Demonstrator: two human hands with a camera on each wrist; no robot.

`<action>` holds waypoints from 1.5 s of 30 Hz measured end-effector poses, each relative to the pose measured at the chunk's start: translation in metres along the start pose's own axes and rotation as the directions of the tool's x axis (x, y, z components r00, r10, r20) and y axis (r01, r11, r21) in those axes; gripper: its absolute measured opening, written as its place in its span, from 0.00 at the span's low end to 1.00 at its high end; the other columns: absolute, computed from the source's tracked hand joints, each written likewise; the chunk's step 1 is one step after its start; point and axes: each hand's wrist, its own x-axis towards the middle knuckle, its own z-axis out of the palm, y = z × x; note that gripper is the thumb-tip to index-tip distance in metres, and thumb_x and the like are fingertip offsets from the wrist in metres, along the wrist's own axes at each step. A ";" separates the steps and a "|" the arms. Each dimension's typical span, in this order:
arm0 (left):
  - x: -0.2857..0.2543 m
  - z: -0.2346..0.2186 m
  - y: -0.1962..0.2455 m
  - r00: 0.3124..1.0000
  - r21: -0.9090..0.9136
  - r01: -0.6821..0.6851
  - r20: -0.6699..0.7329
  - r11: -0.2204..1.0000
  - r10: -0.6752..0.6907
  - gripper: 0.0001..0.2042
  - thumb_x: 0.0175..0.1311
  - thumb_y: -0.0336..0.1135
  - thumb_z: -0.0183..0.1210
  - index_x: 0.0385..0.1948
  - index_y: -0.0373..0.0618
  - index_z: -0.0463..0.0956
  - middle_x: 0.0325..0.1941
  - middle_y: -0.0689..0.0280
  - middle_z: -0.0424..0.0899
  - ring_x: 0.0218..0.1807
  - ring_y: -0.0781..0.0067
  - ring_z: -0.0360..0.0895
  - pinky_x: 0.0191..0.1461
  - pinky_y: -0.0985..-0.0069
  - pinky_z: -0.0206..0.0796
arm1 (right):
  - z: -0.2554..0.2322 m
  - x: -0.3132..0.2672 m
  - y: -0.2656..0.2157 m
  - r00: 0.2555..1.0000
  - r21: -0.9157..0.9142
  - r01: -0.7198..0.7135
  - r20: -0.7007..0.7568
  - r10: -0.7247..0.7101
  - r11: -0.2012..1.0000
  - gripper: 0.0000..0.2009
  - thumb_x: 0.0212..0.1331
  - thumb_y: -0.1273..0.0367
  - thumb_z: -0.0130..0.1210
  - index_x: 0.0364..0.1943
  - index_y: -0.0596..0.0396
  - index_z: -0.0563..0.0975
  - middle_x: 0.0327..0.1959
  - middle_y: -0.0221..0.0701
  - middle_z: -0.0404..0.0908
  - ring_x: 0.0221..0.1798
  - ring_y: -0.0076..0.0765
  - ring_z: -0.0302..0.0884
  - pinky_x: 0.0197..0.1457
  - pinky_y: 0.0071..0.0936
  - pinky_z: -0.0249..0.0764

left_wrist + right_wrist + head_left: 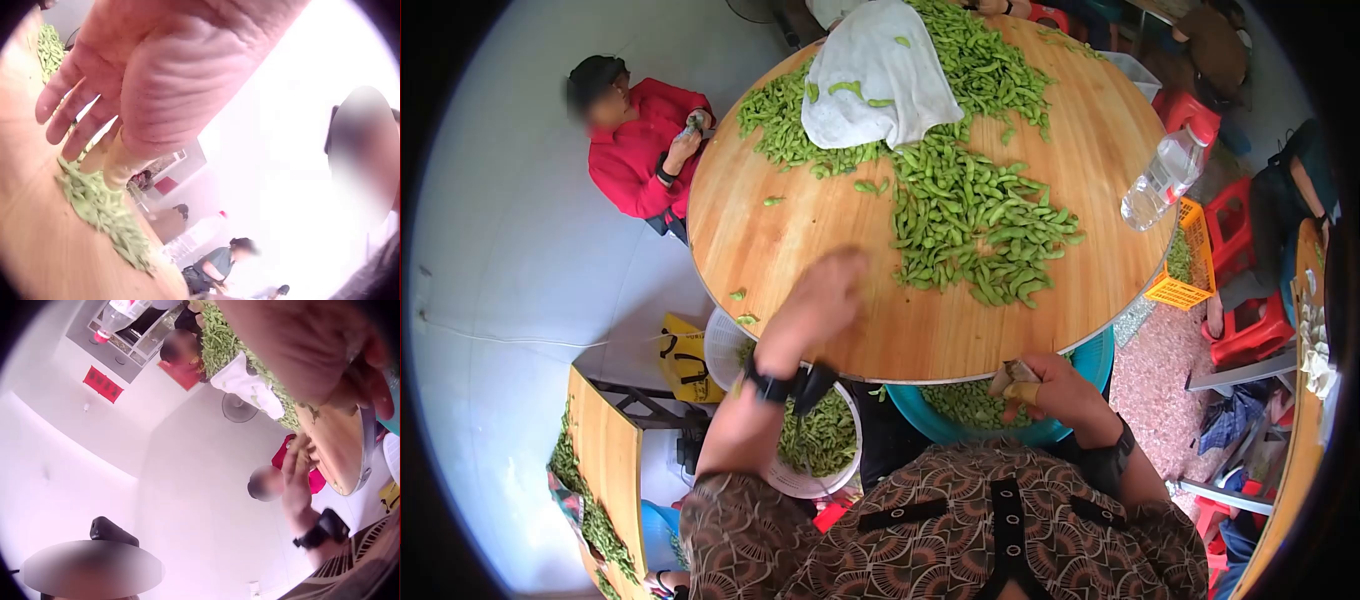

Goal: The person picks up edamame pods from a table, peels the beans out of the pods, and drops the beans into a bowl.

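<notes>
Many plump green bean pods are being carried in a broad, loose heap on a round, pale-brown wooden bench, from its far side to about its middle. The left hand, blurred in the head view, is being held out over bare wood, just left of the heap's near part. Its grip is being held loose, with the fingers being stretched out and slightly spread in the left wrist view.

The right hand is being held at the bench's near edge, above a round turquoise plastic tub in which more pods are being contained. Its fingers are being curled toward a small tan-coloured piece; whether this is being pinched or worn on a finger cannot be told, so the state of that grip is being left unclear.

Part of the heap is being covered by a crumpled white cloth, on which a few pods are being borne. A clear plastic bottle with a red cap is being supported near the bench's right edge. More pods are being held in a round white tub below the left forearm.
</notes>
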 end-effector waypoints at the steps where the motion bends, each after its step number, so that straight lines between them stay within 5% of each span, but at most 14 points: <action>1: 0.033 0.002 -0.011 0.997 0.035 0.062 -0.058 0.997 -0.060 0.17 0.54 0.26 0.51 0.48 0.41 0.75 0.54 0.48 0.75 0.58 0.47 0.72 0.60 0.60 0.65 | -0.001 0.003 0.004 1.000 0.126 0.000 -0.012 0.002 0.992 0.09 0.59 0.72 0.54 0.44 0.58 0.76 0.34 0.29 0.82 0.30 0.22 0.81 0.24 0.16 0.66; 4: 0.122 0.013 -0.054 0.937 0.238 0.253 -0.301 0.938 -0.177 0.16 0.54 0.24 0.51 0.47 0.41 0.76 0.52 0.49 0.77 0.53 0.48 0.75 0.56 0.62 0.70 | -0.008 0.012 0.018 1.000 0.291 0.023 -0.019 -0.018 0.956 0.08 0.61 0.71 0.53 0.43 0.57 0.76 0.33 0.29 0.83 0.28 0.21 0.80 0.23 0.16 0.65; 9: 0.185 0.020 -0.116 0.899 0.307 0.211 -0.435 0.928 -0.060 0.13 0.55 0.27 0.54 0.43 0.46 0.79 0.47 0.54 0.80 0.48 0.50 0.78 0.51 0.61 0.72 | -0.011 0.014 0.012 1.000 0.345 0.015 0.007 -0.019 0.939 0.07 0.62 0.70 0.52 0.42 0.56 0.76 0.34 0.31 0.83 0.27 0.20 0.79 0.22 0.15 0.64; 15: 0.135 0.018 -0.060 0.987 0.312 0.019 -0.157 0.950 0.032 0.11 0.54 0.24 0.56 0.37 0.47 0.82 0.47 0.57 0.81 0.44 0.51 0.80 0.46 0.64 0.74 | -0.010 0.011 0.010 1.000 0.363 0.004 -0.004 -0.003 0.932 0.06 0.63 0.70 0.51 0.41 0.55 0.75 0.33 0.30 0.83 0.26 0.20 0.78 0.22 0.15 0.64; 18: 0.085 0.013 -0.021 0.961 0.176 -0.181 -0.177 0.968 0.212 0.11 0.54 0.23 0.57 0.38 0.47 0.82 0.44 0.58 0.83 0.42 0.51 0.80 0.46 0.63 0.73 | -0.010 0.008 0.007 1.000 0.321 -0.019 0.014 0.015 0.947 0.08 0.65 0.69 0.50 0.43 0.56 0.73 0.39 0.33 0.82 0.27 0.21 0.78 0.21 0.16 0.64; 21: 0.055 0.008 -0.006 0.809 0.269 -0.313 -0.426 0.911 0.404 0.11 0.58 0.24 0.56 0.40 0.48 0.83 0.41 0.61 0.83 0.40 0.57 0.80 0.44 0.67 0.73 | -0.007 -0.001 -0.009 0.999 0.363 -0.020 0.047 0.003 0.931 0.11 0.68 0.66 0.46 0.47 0.57 0.71 0.45 0.35 0.79 0.27 0.21 0.79 0.19 0.16 0.64; 23: 0.039 0.007 0.008 0.899 -0.275 -0.224 -0.429 0.935 0.090 0.10 0.65 0.27 0.55 0.45 0.45 0.81 0.43 0.66 0.82 0.39 0.71 0.78 0.45 0.76 0.69 | -0.007 -0.001 -0.016 0.995 0.157 0.051 0.078 -0.064 0.986 0.14 0.70 0.64 0.43 0.52 0.58 0.69 0.47 0.35 0.77 0.29 0.24 0.80 0.19 0.17 0.66; 26: 0.018 0.009 0.024 0.975 -0.647 -0.094 -0.214 0.757 -0.061 0.12 0.68 0.28 0.53 0.51 0.44 0.77 0.43 0.70 0.78 0.38 0.82 0.73 0.43 0.82 0.67 | -0.001 -0.001 -0.024 0.976 -0.003 0.184 0.121 -0.182 0.983 0.17 0.70 0.63 0.42 0.56 0.58 0.68 0.45 0.34 0.76 0.32 0.28 0.81 0.22 0.19 0.71; 33: -0.019 0.041 0.088 0.983 -0.842 -0.111 -0.172 0.528 -0.067 0.21 0.66 0.25 0.55 0.62 0.43 0.67 0.39 0.71 0.77 0.36 0.85 0.71 0.39 0.85 0.67 | 0.010 -0.002 -0.015 0.963 -0.119 0.136 0.249 -0.103 0.984 0.17 0.71 0.63 0.42 0.57 0.58 0.68 0.44 0.34 0.77 0.31 0.28 0.80 0.26 0.20 0.76; 35: -0.023 0.057 0.092 0.993 -0.846 -0.082 -0.117 0.526 -0.032 0.23 0.64 0.24 0.58 0.62 0.43 0.66 0.39 0.71 0.79 0.37 0.86 0.72 0.40 0.85 0.68 | 0.015 -0.006 -0.024 0.984 0.104 0.144 0.089 -0.154 0.984 0.16 0.71 0.64 0.41 0.57 0.57 0.68 0.42 0.33 0.77 0.27 0.27 0.77 0.24 0.20 0.75; 38: -0.027 0.077 0.115 0.996 -0.962 -0.064 -0.080 0.266 -0.048 0.21 0.61 0.25 0.61 0.57 0.44 0.71 0.39 0.66 0.83 0.38 0.82 0.75 0.42 0.83 0.68 | 0.020 -0.004 -0.026 0.967 0.193 0.251 -0.017 -0.252 0.949 0.14 0.72 0.65 0.41 0.55 0.57 0.68 0.38 0.31 0.77 0.24 0.24 0.75 0.19 0.18 0.68; 39: -0.023 0.080 0.116 0.996 -0.963 -0.063 -0.077 0.262 -0.042 0.21 0.61 0.25 0.61 0.57 0.44 0.71 0.39 0.66 0.83 0.38 0.82 0.75 0.42 0.83 0.68 | 0.021 -0.002 -0.020 0.968 0.193 0.250 -0.025 -0.250 0.949 0.14 0.72 0.65 0.41 0.55 0.57 0.68 0.38 0.31 0.77 0.24 0.24 0.75 0.19 0.18 0.68; 41: -0.012 0.082 0.118 0.860 -0.532 -0.428 -0.487 0.731 0.149 0.18 0.59 0.25 0.62 0.52 0.42 0.76 0.39 0.59 0.81 0.38 0.71 0.77 0.40 0.80 0.69 | 0.024 0.006 -0.006 0.952 0.506 0.276 -0.028 -0.304 0.818 0.13 0.72 0.65 0.40 0.53 0.56 0.68 0.34 0.30 0.77 0.21 0.21 0.71 0.16 0.17 0.60; 45: -0.024 0.074 0.138 0.904 -0.491 -0.331 -0.410 0.806 0.122 0.16 0.58 0.24 0.61 0.49 0.39 0.78 0.40 0.55 0.78 0.38 0.61 0.77 0.39 0.75 0.71 | 0.026 0.006 -0.006 0.949 0.565 0.297 -0.084 -0.305 0.769 0.11 0.72 0.64 0.40 0.49 0.55 0.68 0.32 0.31 0.77 0.20 0.19 0.68 0.16 0.16 0.57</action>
